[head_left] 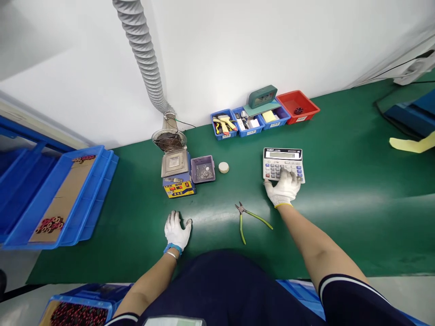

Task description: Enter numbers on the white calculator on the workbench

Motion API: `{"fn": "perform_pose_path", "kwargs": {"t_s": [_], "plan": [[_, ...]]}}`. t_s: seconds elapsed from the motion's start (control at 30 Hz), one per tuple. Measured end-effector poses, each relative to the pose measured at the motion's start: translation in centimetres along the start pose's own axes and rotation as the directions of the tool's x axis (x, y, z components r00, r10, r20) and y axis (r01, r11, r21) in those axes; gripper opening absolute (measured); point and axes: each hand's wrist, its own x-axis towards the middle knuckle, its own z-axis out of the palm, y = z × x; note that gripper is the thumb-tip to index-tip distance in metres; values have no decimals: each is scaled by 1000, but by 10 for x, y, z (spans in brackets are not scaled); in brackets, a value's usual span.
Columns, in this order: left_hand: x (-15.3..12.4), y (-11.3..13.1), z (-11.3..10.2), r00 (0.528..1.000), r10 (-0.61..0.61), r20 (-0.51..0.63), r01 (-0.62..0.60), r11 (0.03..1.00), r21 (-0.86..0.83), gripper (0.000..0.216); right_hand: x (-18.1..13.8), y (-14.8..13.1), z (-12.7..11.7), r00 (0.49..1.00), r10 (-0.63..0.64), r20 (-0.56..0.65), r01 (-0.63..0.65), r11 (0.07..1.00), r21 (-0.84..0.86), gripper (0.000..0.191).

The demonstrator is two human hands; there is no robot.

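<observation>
green-handled cutters (249,217) – mid-mat | purple tray (203,169) – beside solder pot (176,170) | red bin (298,107) – back

green bench (340,217): calculator (283,164), cutters (249,219), solder pot (176,174), small bins (261,114).

Open green mat (210,226) — only pliers (249,217) between the hands.

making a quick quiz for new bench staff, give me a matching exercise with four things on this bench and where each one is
Things:
1. calculator
2. cutters
3. red bin
4. left hand

Places:
A. flat on the bare green mat
B. right end of the bin row at the wall
C. under the right hand
D. on the mat between the two hands

Pairs: 1-C, 2-D, 3-B, 4-A
</observation>
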Motion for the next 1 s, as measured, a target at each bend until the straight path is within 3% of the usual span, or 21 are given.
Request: {"fn": "perform_pose_path", "kwargs": {"t_s": [0.1, 0.3, 0.7, 0.9, 1.0], "plan": [[0, 1, -1, 1000, 0, 10, 0, 1000, 6, 63, 0, -1, -3, 989, 151, -13, -149, 987, 61, 96], [0, 1, -2, 1000, 0, 14, 0, 1000, 16, 61, 1, -6, -10, 965, 262, -2, -260, 959, 111, 101], [0, 0, -1, 1000, 5, 0, -5, 1000, 16, 61, 3, -13, -17, 965, 249, 86, -252, 967, 34, 102], [0, -1, 0, 1000, 16, -5, -16, 1000, 20, 64, 2, -7, -11, 971, 239, 1, -239, 967, 87, 101], [0, -2, 0, 1000, 17, -5, -17, 1000, 26, 63, 5, -6, -12, 982, 185, 33, -187, 981, 51, 102]]}}
